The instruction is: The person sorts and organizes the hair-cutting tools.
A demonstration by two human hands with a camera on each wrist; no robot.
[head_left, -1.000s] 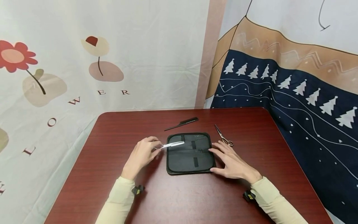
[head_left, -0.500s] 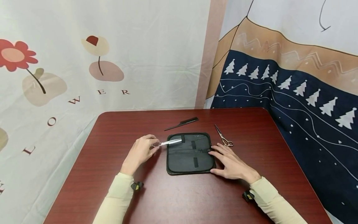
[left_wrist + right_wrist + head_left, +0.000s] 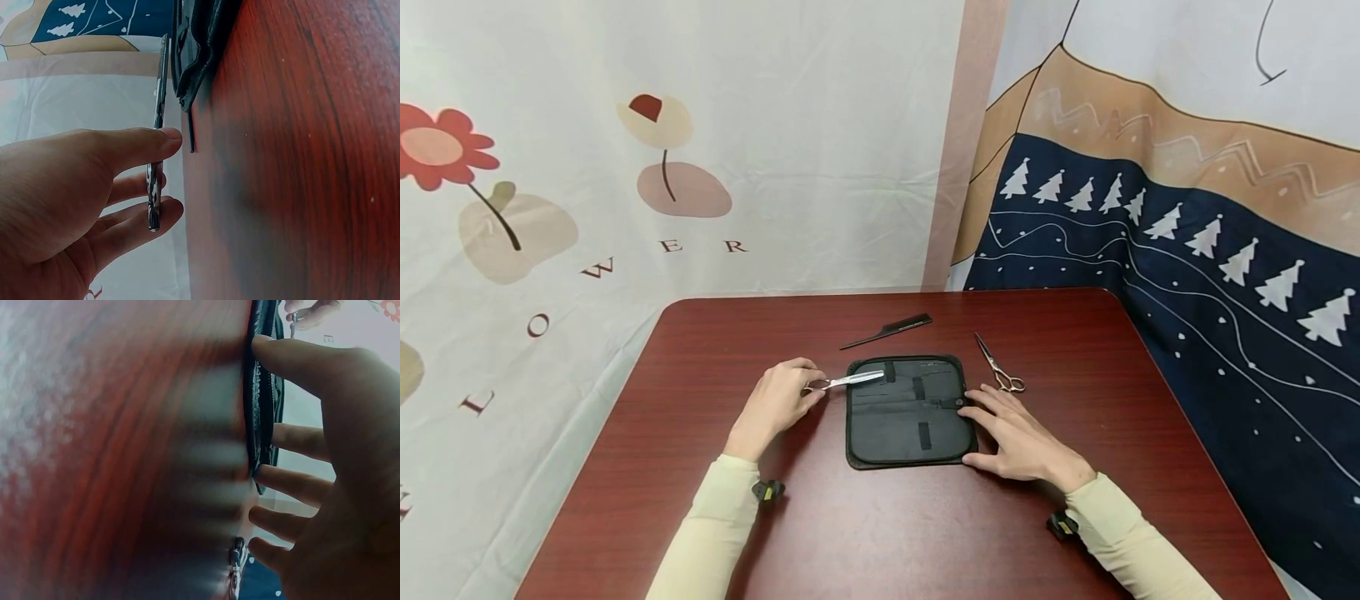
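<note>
My left hand [image 3: 777,406] pinches a pair of silver scissors [image 3: 857,378] by the handle end, between thumb and fingers. Their blades point right, over the upper left part of a black zip case [image 3: 891,429]. From the left wrist view, the scissors [image 3: 160,94] are edge-on and above the table. The case lies unfolded, with several dark elastic loops on its inner face. At its right side rests my right hand [image 3: 1026,437], fingers spread and relaxed. In the right wrist view, its thumb [image 3: 281,353] and fingertips are right at the zipped edge.
Beyond the case, a black tail comb [image 3: 898,327] lies on the red-brown table [image 3: 880,533]. A second pair of scissors [image 3: 997,367] is to the right of the case, close to the right fingertips. Printed cloths [image 3: 820,167] hang behind the table.
My left hand has drawn slightly back left and away from me, taking the scissors' tips a little leftward over the case. The right hand stays at the case's edge.
</note>
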